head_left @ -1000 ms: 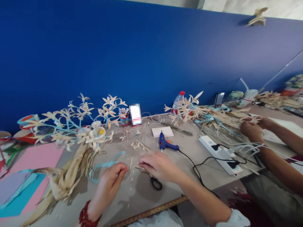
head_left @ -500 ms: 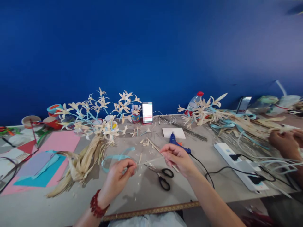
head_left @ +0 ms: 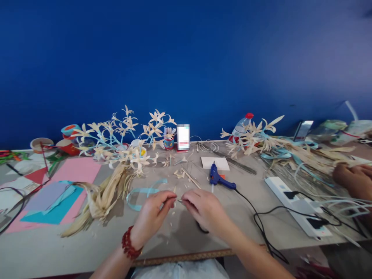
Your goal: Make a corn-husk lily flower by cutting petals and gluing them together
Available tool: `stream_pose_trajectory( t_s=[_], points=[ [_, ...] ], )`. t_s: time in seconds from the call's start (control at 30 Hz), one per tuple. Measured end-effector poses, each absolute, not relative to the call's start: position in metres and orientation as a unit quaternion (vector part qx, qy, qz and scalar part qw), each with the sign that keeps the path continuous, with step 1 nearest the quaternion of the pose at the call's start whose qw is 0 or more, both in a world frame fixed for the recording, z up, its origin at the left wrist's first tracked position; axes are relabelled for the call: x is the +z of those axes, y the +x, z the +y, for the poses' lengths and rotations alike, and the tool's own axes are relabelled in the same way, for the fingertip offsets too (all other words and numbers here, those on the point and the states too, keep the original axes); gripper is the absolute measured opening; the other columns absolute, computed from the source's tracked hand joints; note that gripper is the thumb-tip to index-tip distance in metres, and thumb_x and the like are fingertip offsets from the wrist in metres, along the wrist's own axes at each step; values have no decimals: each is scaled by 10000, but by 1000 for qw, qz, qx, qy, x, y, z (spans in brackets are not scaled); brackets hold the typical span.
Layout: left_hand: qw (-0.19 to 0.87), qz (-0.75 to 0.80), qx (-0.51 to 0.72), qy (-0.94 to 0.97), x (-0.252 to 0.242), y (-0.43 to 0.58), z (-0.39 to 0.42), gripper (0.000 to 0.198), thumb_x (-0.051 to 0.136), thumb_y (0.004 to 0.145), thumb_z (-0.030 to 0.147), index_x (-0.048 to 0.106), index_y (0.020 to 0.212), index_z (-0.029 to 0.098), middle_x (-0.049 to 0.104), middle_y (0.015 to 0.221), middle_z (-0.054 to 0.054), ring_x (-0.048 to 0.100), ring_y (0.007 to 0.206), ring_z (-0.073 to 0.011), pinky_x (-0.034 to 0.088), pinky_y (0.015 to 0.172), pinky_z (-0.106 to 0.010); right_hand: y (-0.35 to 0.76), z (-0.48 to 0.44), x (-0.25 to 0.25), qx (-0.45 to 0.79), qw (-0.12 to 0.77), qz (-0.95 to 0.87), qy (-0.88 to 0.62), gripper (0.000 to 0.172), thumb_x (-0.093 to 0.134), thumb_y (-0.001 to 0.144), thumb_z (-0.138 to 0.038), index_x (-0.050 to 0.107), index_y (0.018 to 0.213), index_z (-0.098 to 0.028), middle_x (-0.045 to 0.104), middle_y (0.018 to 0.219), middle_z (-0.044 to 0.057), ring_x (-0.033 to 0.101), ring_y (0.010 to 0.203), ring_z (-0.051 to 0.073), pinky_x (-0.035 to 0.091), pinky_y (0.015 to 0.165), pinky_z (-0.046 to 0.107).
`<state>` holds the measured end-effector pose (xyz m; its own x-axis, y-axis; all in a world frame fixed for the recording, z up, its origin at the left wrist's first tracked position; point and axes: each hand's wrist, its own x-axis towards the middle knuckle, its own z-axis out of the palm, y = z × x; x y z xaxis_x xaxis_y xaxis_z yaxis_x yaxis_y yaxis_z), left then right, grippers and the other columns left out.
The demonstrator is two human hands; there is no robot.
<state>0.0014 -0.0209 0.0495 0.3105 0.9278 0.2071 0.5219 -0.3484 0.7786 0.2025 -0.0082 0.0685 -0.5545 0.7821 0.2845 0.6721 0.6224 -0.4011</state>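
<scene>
My left hand (head_left: 157, 209), with a red bead bracelet (head_left: 130, 243) on the wrist, pinches its thumb and finger together over the table. Close opposite, my right hand (head_left: 205, 209) is pinched too, its fingertips almost meeting the left ones. A thin pale strip runs between them, hardly visible now. Beneath the right hand lie scissors, mostly covered, with part of a black handle (head_left: 202, 228) showing. A loop of light blue ribbon (head_left: 133, 201) rests left of the left hand. Beyond the right hand is a blue glue gun (head_left: 221, 179) with its cord.
Dried husks (head_left: 106, 193) and coloured paper (head_left: 43, 205) lie left. Pale flower sprays (head_left: 116, 133) stand behind, beside a lit phone (head_left: 183, 136). A power strip (head_left: 296, 207) with cables lies right, near another person's hand (head_left: 348, 180). A white card (head_left: 205, 162) sits by the glue gun.
My hands have come together, shortening the stretch of strip between them. The right hand moved left and down, now covering most of the scissors and uncovering the thin stick behind.
</scene>
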Motion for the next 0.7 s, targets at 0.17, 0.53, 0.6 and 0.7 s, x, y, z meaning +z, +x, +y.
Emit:
stream_pose_trajectory(
  t_s=[0.17, 0.53, 0.6, 0.7],
  points=[
    [320, 480, 349, 738, 43, -10, -22, 235, 397, 956, 232, 584, 1098, 224, 696, 900, -22, 617, 726, -134, 465, 721, -248, 210, -1, 68, 196, 243, -851, -422, 33, 570, 870, -163, 580, 872, -194, 643, 835, 36, 589, 824, 194, 405, 694, 264],
    [264, 489, 364, 747, 50, -8, -20, 155, 463, 927, 242, 612, 956, 214, 683, 932, -58, 630, 869, -186, 474, 781, -293, 198, 3, 59, 409, 306, -748, -423, 252, 519, 948, -347, 629, 784, -190, 668, 718, 1, 579, 679, 147, 377, 630, 241],
    [232, 476, 364, 766, 51, -9, -18, 158, 480, 913, 226, 637, 921, 215, 672, 953, -68, 615, 925, -205, 466, 817, -311, 198, 4, 55, 460, 324, -711, -421, 286, 528, 938, -389, 624, 760, -187, 664, 703, 3, 568, 672, 144, 377, 630, 243],
    [237, 482, 375, 756, 48, -9, -17, 129, 507, 896, 216, 631, 932, 215, 677, 910, -56, 620, 878, -197, 471, 789, -299, 196, 5, 48, 570, 351, -620, -409, 327, 556, 900, -470, 614, 762, -180, 623, 639, -4, 484, 563, 116, 327, 542, 228]
  ],
)
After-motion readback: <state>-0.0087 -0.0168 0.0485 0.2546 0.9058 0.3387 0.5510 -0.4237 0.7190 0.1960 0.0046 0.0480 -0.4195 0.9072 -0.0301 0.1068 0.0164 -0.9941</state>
